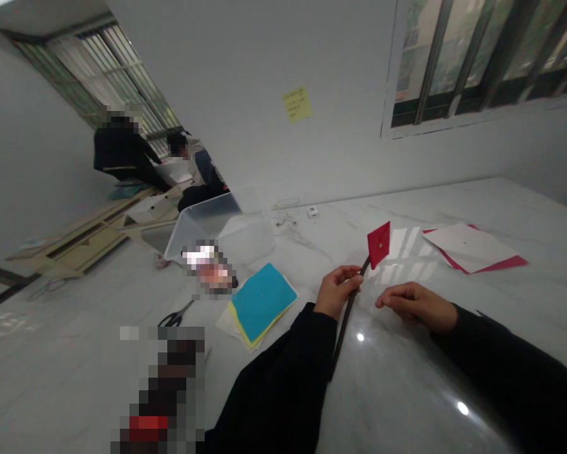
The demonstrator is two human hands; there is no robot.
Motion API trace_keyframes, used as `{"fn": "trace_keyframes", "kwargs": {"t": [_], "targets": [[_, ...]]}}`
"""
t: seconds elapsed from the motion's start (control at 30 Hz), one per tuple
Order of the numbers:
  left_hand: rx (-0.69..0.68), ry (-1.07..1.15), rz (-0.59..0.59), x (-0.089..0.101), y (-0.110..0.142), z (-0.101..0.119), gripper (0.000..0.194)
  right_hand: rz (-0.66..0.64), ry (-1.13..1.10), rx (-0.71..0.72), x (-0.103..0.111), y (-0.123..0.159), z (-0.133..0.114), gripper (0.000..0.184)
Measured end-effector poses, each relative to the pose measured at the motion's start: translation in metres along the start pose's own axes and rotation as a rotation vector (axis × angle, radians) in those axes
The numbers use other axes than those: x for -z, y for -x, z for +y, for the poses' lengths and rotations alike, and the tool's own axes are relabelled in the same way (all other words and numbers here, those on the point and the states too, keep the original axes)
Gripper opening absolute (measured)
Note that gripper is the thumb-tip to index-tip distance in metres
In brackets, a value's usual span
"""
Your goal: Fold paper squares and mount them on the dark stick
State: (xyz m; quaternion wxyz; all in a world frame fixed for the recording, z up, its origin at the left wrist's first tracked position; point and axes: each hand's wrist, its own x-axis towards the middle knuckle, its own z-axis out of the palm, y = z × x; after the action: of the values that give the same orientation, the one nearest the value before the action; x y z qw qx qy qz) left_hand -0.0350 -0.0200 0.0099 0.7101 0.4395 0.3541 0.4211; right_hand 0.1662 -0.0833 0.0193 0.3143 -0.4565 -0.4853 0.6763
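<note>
L hand (337,291) grips a slim dark rod (345,318) near mid-length, L fingers (345,277) curled shut around it, w/ a red paper square (378,244) set corner-up at rod's tip, approx 1 o'clock from that hand. R hand (418,306) hovers just beside, R fingers (391,296) loosely curved, holding nothing, not touching rod or paper.

Risks: rod looks slightly bowed, so a firm squeeze could bend it further; a careless R-hand reach could crease the thin paper or knock it off the tip if its fixing is weak. Black sleeves (283,384) rest on the bench, so a sweep of the L arm could nudge nearby items.

White marble-look bench (406,391) is glossy, w/ ceiling lights reflected. At 10 o'clock, blue card (262,302) lies on yellow and white sheets, black-handled scissors (176,317) just beyond. Pixelated objects nearby can't be made out. At 2 o'clock, white sheets (470,248) lie on red paper. Clear plastic tub (221,230) sits farther back at 11 o'clock, near a wall socket (312,211). Beyond, two co-workers (144,157) work by a barred window (108,69); yellow sticky note (297,104) marks white wall.
</note>
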Motion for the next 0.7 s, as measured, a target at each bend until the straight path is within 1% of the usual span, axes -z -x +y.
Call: {"fn": "trace_keyframes", "kwargs": {"t": [0.07, 0.17, 0.27, 0.3, 0.33, 0.37, 0.4, 0.47, 0.5, 0.53, 0.57, 0.7], "targets": [[0.003, 0.012, 0.006, 0.0, -0.001, -0.001, 0.041, 0.196, 0.004, 0.065, 0.003, -0.002, 0.0, 0.043], [0.002, 0.011, 0.007, 0.001, -0.001, -0.001, 0.04, 0.498, -0.051, 0.157, 0.018, -0.004, -0.002, 0.048], [0.004, -0.027, -0.031, 0.0, 0.0, -0.001, 0.04, 0.744, -0.069, 0.249, 0.037, -0.004, -0.005, 0.069], [0.006, -0.044, -0.039, 0.0, 0.0, -0.001, 0.039, 0.775, -0.045, 0.262, 0.041, -0.003, -0.006, 0.073], [0.008, -0.06, -0.042, -0.001, 0.001, 0.0, 0.039, 0.737, -0.001, 0.247, 0.044, -0.001, -0.007, 0.072], [0.009, -0.071, -0.041, -0.001, 0.001, 0.0, 0.038, 0.615, 0.062, 0.202, 0.044, 0.001, -0.008, 0.067], [0.006, -0.074, -0.035, -0.002, 0.001, 0.001, 0.038, 0.418, 0.137, 0.139, 0.043, 0.003, -0.01, 0.06], [-0.007, -0.063, -0.023, -0.002, 0.002, 0.001, 0.036, -0.033, 0.282, 0.024, 0.037, 0.007, -0.012, 0.045], [-0.015, -0.054, -0.021, -0.002, 0.001, 0.001, 0.036, -0.178, 0.329, 0.006, 0.034, 0.009, -0.012, 0.041], [-0.02, -0.047, -0.022, -0.001, 0.001, 0.0, 0.036, -0.235, 0.349, 0.01, 0.03, 0.009, -0.012, 0.039], [-0.024, -0.042, -0.022, -0.001, 0.001, 0.0, 0.036, -0.222, 0.346, 0.025, 0.028, 0.009, -0.012, 0.041], [-0.009, -0.039, -0.024, 0.0, 0.0, 0.0, 0.038, 0.041, 0.255, 0.018, 0.029, 0.003, -0.008, 0.049]]}}
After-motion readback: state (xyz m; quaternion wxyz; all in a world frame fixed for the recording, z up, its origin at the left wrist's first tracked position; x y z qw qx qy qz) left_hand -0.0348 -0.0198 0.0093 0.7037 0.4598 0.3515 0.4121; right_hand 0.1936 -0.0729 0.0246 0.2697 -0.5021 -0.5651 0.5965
